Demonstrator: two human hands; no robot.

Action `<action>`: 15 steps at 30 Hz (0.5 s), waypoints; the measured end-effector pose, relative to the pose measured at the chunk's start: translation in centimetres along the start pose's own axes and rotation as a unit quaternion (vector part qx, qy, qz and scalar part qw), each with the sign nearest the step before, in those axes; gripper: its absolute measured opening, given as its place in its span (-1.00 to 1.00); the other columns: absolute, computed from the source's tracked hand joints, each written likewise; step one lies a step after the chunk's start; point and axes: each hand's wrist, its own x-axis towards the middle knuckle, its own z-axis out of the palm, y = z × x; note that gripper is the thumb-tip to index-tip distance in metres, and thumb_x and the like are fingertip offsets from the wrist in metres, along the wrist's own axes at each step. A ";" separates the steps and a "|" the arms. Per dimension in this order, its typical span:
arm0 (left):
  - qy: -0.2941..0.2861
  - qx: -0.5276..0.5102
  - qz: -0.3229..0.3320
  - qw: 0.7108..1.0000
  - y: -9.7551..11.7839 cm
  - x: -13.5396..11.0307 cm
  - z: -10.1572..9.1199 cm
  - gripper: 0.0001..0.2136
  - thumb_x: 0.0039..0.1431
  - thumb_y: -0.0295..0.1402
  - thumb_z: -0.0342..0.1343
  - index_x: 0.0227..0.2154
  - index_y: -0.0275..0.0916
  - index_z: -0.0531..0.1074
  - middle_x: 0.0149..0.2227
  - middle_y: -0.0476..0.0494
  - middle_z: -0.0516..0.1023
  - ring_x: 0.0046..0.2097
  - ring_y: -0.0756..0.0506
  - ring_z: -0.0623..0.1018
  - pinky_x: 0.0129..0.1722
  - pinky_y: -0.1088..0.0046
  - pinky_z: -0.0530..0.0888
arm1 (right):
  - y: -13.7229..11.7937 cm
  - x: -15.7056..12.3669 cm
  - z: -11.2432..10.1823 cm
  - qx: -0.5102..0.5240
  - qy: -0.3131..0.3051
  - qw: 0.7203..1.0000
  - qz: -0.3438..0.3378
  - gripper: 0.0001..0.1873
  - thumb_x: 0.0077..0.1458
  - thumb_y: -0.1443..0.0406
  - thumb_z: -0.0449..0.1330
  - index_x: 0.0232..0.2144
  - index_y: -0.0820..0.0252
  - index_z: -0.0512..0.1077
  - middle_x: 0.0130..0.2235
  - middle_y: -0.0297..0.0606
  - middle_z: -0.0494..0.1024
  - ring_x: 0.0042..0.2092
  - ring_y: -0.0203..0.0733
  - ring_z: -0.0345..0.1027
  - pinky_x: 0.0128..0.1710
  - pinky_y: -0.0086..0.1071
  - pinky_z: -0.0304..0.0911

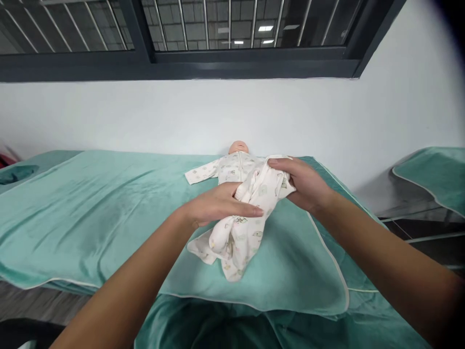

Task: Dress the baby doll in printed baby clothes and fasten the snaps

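Landmark: the green mat [301,281], a cloth panel with pale edging, laid over a teal cover [109,203]. The cover runs well to the left of the mat in soft creases; a darker strip of it borders the mat on the right.

The doll [239,146] lies toward the far end of the mat, head nearest the wall. One printed sleeve [201,173] extends to the left. The white printed garment [267,191] is gathered above the mat, overlapping the doll's torso, with its lower ends draped toward the mat's near edge. Whether it is separate from the doll's clothing cannot be determined.

Left hand [221,203]: grasping the garment's left side, thumb on top. Right hand [305,182]: grasping its upper right edge, thumb on top.

Beyond the mat stands a plain white wall [145,116]. Above it is a dark window frame [254,65] with upright metal bars [229,24] behind. Right of the mat, well apart: another green-covered surface [436,174]. Grey flooring [43,300] shows to the lower left.
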 end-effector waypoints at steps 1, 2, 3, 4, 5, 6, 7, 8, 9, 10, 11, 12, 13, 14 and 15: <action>-0.007 -0.003 -0.007 1.000 -0.2 -0.1 -0.2 -0.60 -0.05 -0.26 0.37 -0.12 -0.27 0.54 -0.19 -0.21 0.62 -0.19 -0.18 0.59 -0.21 0.33 0.50 | 0.3 -0.1 0.2 0.023 -0.001 1.000 0.004 -0.75 0.11 0.14 0.22 -0.27 0.19 0.55 -0.28 -0.20 0.63 -0.22 -0.08 0.50 -0.27 -0.33 0.39; 0.001 -0.019 -0.001 1.000 -0.3 -0.2 -0.4 -0.60 -0.03 -0.27 0.36 -0.10 -0.28 0.53 -0.18 -0.22 0.62 -0.18 -0.19 0.60 -0.20 0.32 0.50 | 0.7 -0.3 0.4 0.039 -0.007 0.999 0.008 -0.72 0.14 0.12 0.19 -0.22 0.17 0.55 -0.26 -0.20 0.63 -0.20 -0.08 0.50 -0.24 -0.32 0.39; 0.019 -0.046 0.015 0.999 -0.5 -0.2 -0.6 -0.58 -0.02 -0.27 0.35 -0.08 -0.29 0.52 -0.17 -0.24 0.62 -0.18 -0.20 0.60 -0.19 0.31 0.50 | 1.1 -0.5 0.5 0.048 -0.017 0.999 0.014 -0.68 0.17 0.09 0.17 -0.15 0.14 0.53 -0.24 -0.21 0.63 -0.19 -0.08 0.50 -0.22 -0.31 0.39; 0.042 -0.078 0.037 0.995 -0.8 -0.2 -0.7 -0.56 0.00 -0.26 0.34 -0.04 -0.29 0.50 -0.16 -0.26 0.62 -0.17 -0.21 0.61 -0.17 0.30 0.50 | 1.5 -0.8 0.6 0.046 -0.035 0.998 0.023 -0.65 0.18 0.07 0.16 -0.09 0.11 0.51 -0.22 -0.22 0.63 -0.18 -0.10 0.51 -0.21 -0.30 0.39; 0.067 -0.111 0.059 0.990 -1.0 -0.1 -0.7 -0.53 0.01 -0.25 0.33 0.00 -0.30 0.48 -0.14 -0.28 0.62 -0.16 -0.23 0.61 -0.16 0.28 0.51 | 1.9 -1.1 0.7 0.031 -0.065 0.997 0.039 -0.63 0.18 0.06 0.18 -0.05 0.10 0.49 -0.20 -0.23 0.62 -0.18 -0.11 0.51 -0.20 -0.30 0.39; 0.087 -0.137 0.077 0.984 -1.3 0.0 -0.7 -0.51 0.03 -0.24 0.32 0.03 -0.29 0.45 -0.12 -0.29 0.62 -0.15 -0.24 0.61 -0.15 0.26 0.51 | 2.4 -1.4 0.7 0.004 -0.108 0.992 0.062 -0.61 0.15 0.08 0.23 -0.03 0.11 0.48 -0.19 -0.24 0.62 -0.18 -0.12 0.50 -0.18 -0.29 0.39; 0.103 -0.154 0.086 0.979 -1.5 0.0 -0.7 -0.49 0.04 -0.23 0.31 0.06 -0.28 0.43 -0.11 -0.30 0.62 -0.14 -0.25 0.61 -0.14 0.24 0.51 | 2.8 -1.7 0.7 -0.029 -0.155 0.984 0.085 -0.59 0.11 0.10 0.28 -0.03 0.13 0.48 -0.18 -0.24 0.62 -0.17 -0.12 0.50 -0.15 -0.28 0.39; 0.114 -0.163 0.087 0.976 -1.8 0.1 -0.6 -0.49 0.05 -0.22 0.30 0.07 -0.28 0.42 -0.11 -0.30 0.62 -0.15 -0.24 0.61 -0.14 0.24 0.51 | 3.2 -1.9 0.6 -0.061 -0.194 0.973 0.104 -0.58 0.07 0.13 0.32 -0.04 0.16 0.49 -0.18 -0.24 0.62 -0.15 -0.12 0.49 -0.12 -0.26 0.38; 0.121 -0.166 0.081 0.975 -2.1 0.1 -0.4 -0.50 0.07 -0.22 0.29 0.07 -0.26 0.42 -0.11 -0.29 0.62 -0.16 -0.23 0.62 -0.16 0.24 0.51 | 3.5 -2.1 0.6 -0.085 -0.213 0.966 0.116 -0.58 0.05 0.14 0.34 -0.05 0.18 0.50 -0.19 -0.23 0.62 -0.15 -0.11 0.49 -0.09 -0.23 0.38; 0.122 -0.164 0.070 0.976 -2.4 0.2 -0.3 -0.51 0.08 -0.20 0.28 0.06 -0.26 0.42 -0.13 -0.28 0.62 -0.18 -0.22 0.62 -0.18 0.26 0.52 | 3.7 -2.2 0.4 -0.094 -0.208 0.967 0.116 -0.58 0.04 0.14 0.34 -0.07 0.20 0.51 -0.21 -0.22 0.62 -0.15 -0.10 0.49 -0.09 -0.22 0.38; 0.118 -0.159 0.057 0.979 -2.6 0.1 -0.2 -0.53 0.10 -0.19 0.26 0.05 -0.26 0.43 -0.15 -0.28 0.63 -0.22 -0.20 0.62 -0.22 0.27 0.52 | 3.8 -2.1 0.3 -0.089 -0.180 0.974 0.105 -0.58 0.06 0.12 0.33 -0.07 0.21 0.51 -0.22 -0.21 0.62 -0.17 -0.10 0.49 -0.11 -0.21 0.39; 0.109 -0.151 0.043 0.982 -2.8 0.1 -0.1 -0.55 0.11 -0.17 0.25 0.03 -0.27 0.44 -0.18 -0.28 0.63 -0.26 -0.18 0.62 -0.26 0.30 0.52 | 3.9 -2.0 0.1 -0.072 -0.138 0.984 0.089 -0.58 0.08 0.10 0.30 -0.07 0.21 0.51 -0.23 -0.20 0.62 -0.19 -0.09 0.49 -0.15 -0.22 0.40; 0.093 -0.139 0.030 0.985 -2.9 0.1 -0.1 -0.56 0.11 -0.17 0.25 0.01 -0.28 0.46 -0.21 -0.28 0.63 -0.28 -0.17 0.62 -0.29 0.32 0.52 | 3.9 -1.8 -0.1 -0.049 -0.091 0.992 0.071 -0.57 0.10 0.08 0.28 -0.06 0.21 0.50 -0.23 -0.19 0.62 -0.21 -0.09 0.50 -0.19 -0.23 0.41; 0.070 -0.123 0.016 0.990 -2.9 0.0 -0.2 -0.57 0.09 -0.18 0.27 -0.02 -0.29 0.48 -0.23 -0.27 0.63 -0.29 -0.16 0.62 -0.30 0.35 0.52 | 3.8 -1.5 -0.2 -0.022 -0.047 0.997 0.053 -0.56 0.10 0.06 0.27 -0.05 0.20 0.50 -0.23 -0.18 0.63 -0.22 -0.08 0.50 -0.21 -0.25 0.41; 0.043 -0.104 0.002 0.994 -2.8 0.0 -0.3 -0.58 0.05 -0.21 0.31 -0.05 -0.30 0.50 -0.23 -0.26 0.63 -0.27 -0.15 0.62 -0.29 0.37 0.51 | 3.7 -1.2 -0.4 0.005 -0.012 0.999 0.038 -0.55 0.11 0.06 0.26 -0.04 0.20 0.49 -0.22 -0.17 0.63 -0.22 -0.07 0.51 -0.21 -0.25 0.41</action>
